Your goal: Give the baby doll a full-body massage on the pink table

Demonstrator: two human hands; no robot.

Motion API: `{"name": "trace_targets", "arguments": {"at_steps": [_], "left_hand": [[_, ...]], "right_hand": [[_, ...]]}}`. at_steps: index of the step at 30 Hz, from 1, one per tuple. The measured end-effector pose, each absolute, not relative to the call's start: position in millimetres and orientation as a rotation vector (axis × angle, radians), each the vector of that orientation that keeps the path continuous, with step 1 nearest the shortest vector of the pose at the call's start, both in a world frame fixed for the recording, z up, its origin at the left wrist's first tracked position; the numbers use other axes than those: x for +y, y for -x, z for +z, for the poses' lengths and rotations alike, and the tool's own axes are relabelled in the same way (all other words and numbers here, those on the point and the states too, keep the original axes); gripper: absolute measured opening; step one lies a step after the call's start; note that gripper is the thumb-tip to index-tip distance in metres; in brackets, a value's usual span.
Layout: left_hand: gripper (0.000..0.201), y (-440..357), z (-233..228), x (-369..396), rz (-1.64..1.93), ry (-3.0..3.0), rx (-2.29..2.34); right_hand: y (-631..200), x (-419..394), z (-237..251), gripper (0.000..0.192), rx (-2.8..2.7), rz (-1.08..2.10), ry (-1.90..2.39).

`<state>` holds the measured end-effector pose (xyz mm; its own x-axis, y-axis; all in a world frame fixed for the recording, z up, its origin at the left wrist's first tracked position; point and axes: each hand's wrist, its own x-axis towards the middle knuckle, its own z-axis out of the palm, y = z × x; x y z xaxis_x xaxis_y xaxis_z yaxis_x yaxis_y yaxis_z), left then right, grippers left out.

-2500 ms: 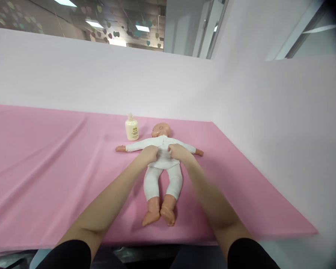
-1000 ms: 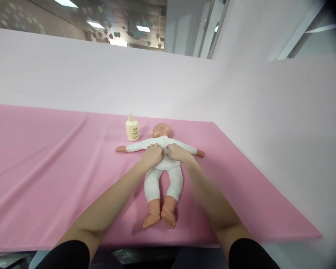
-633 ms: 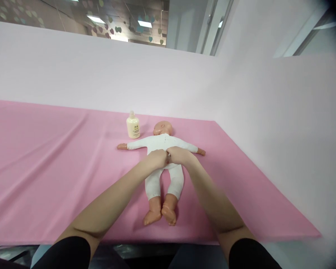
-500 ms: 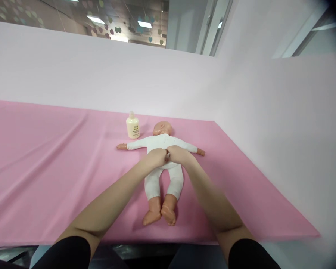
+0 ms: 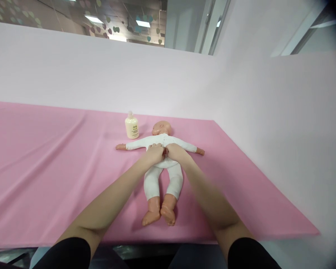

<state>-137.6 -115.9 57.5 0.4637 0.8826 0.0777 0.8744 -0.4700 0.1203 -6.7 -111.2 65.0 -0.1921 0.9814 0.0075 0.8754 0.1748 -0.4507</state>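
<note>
Doll (image 5: 162, 164), judged light and soft-bodied (limbs stiffer), is pinched at mid-frame on its white suit by left hand (image 5: 154, 154) and right hand (image 5: 176, 152), grips closed on cloth.

The doll (image 5: 162, 164) lies on the table (image 5: 44, 168), with its head to the far side, its feet to the near edge and its arms spread to both sides. The bottle (image 5: 131, 126) stands behind the doll's arm, just left of the head. The left hand (image 5: 154, 153) and the right hand (image 5: 176, 151) rest side by side on the doll's chest, touching each other. A wall (image 5: 282, 123) stands to the right of the table.
</note>
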Motion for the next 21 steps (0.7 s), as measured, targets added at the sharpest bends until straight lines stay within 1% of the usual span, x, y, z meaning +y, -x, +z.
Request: {"name": "trace_targets", "arguments": {"at_steps": [4, 9, 13, 16, 21], "left_hand": [[0.021, 140.5, 47.7, -107.3, 0.356, -2.617, 1.578], [0.022, 142.4, 38.0, -99.3, 0.481, -2.589, 1.589], [0.020, 142.0, 29.6, -92.0, 0.530, -2.601, 1.578], [0.019, 143.3, 23.7, -86.1, 0.629, -2.613, 1.546], [0.023, 146.8, 17.3, -78.4, 0.703, -2.605, 1.460]], "right_hand": [[6.1, -109.8, 61.9, 0.039, -2.262, 0.370, 1.770], [5.2, -105.0, 53.7, 0.028, -2.244, 0.240, 1.748], [5.1, -100.5, 47.4, 0.027, -2.287, 0.196, 1.765], [4.9, -99.2, 44.6, 0.028, -2.334, 0.132, 1.786], [3.8, -99.0, 42.2, 0.027, -2.315, 0.031, 1.815]]}}
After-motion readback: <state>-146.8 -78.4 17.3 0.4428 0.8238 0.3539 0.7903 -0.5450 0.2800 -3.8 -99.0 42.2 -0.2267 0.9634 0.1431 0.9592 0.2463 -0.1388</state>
